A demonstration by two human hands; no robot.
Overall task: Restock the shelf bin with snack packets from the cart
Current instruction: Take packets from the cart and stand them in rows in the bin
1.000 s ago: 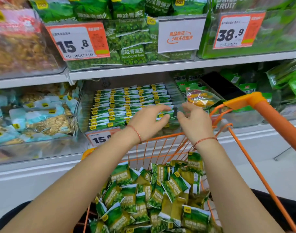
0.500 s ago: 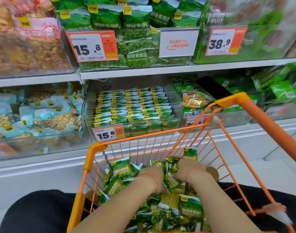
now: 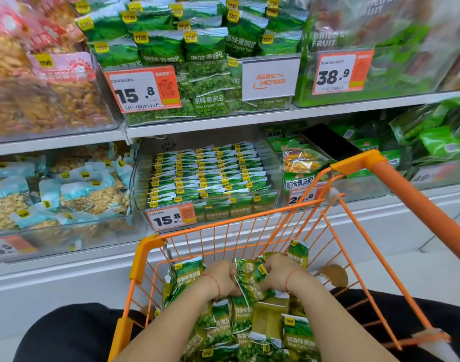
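As both hands were down in the cart at the moment observed, findings were recorded as follows.

Left hand: the left hand (image 3: 222,278) was inside the cart, fingers curled down into the loose packets; they appeared to grasp packets, though the fingertips were hidden.

Right hand: the right hand (image 3: 277,270) was just beside the left, fingers clenched on a snack packet (image 3: 251,279) held tilted between the two hands.

Wrists: each wrist carried a thin red cord.

Cart: the orange wire cart (image 3: 145,253) stood directly before the shelving, its handle (image 3: 419,207) running off to the right.

Cart contents: a loose pile of green snack packets (image 3: 252,327) lay in the basket, overlapping at mixed angles.

Shelf bin: the clear shelf bin (image 3: 138,178) sat on the lower shelf, straight ahead of the cart, bearing a price tag (image 3: 171,216) reading 15.8.

Bin contents: the packets in the bin (image 3: 205,173) stood in tidy rows, filling most of it from back to front.

Upper shelf: larger green pea bags (image 3: 197,50) were stacked in the bin above, also tagged 15.8.

Left neighbour: a bin of pale blue packets (image 3: 67,189) of nuts adjoined the shelf bin.

Right neighbour: further green bags and a tag reading 38.9 were noted.
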